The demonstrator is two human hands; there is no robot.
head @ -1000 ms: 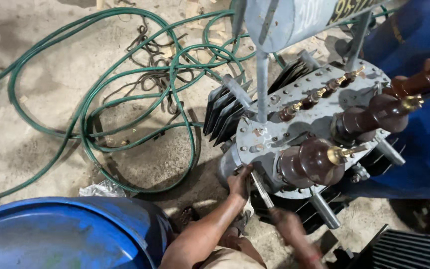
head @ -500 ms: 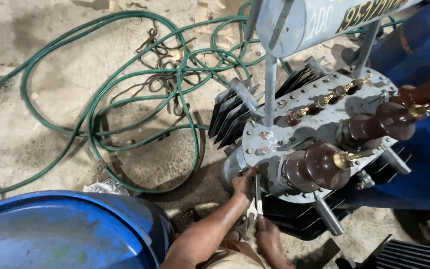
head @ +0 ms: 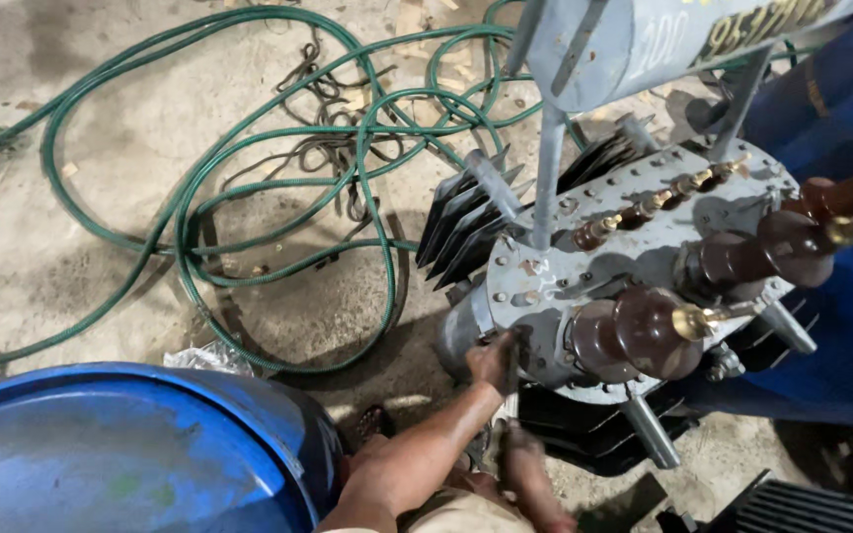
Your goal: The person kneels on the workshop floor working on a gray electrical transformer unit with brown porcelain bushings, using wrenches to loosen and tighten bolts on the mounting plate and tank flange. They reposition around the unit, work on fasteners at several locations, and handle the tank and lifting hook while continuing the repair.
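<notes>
Head view: the left hand (head: 494,357) presses against the lower rim of the grey steel transformer lid (head: 634,257), fingers curled over the flange edge near a bolt; whether they pinch a bolt or a small tool I cannot tell, since the knuckles hide it. The right hand (head: 523,464) hangs below and slightly right of that grip, blurred, its fingers loosely bent; nothing in it can be made out.

Just right of the left hand's grip sits the nearest of 3 dark brown ribbed porcelain bushings (head: 639,334), its brass terminal stud (head: 695,320) pointing away. Above the grip stand the black radiator fins (head: 466,222).

Judged risks: the left fingers lie on a sharp flange edge beside a protruding bolt, so a slip could scrape or pinch them. An elbow swing could strike the brittle bushing. The green coiled hose (head: 278,207) loops over the dusty concrete floor (head: 41,148) left of the grip, a trip hazard. The blue plastic drum (head: 120,444) crowds the forearm, limiting retreat.
</notes>
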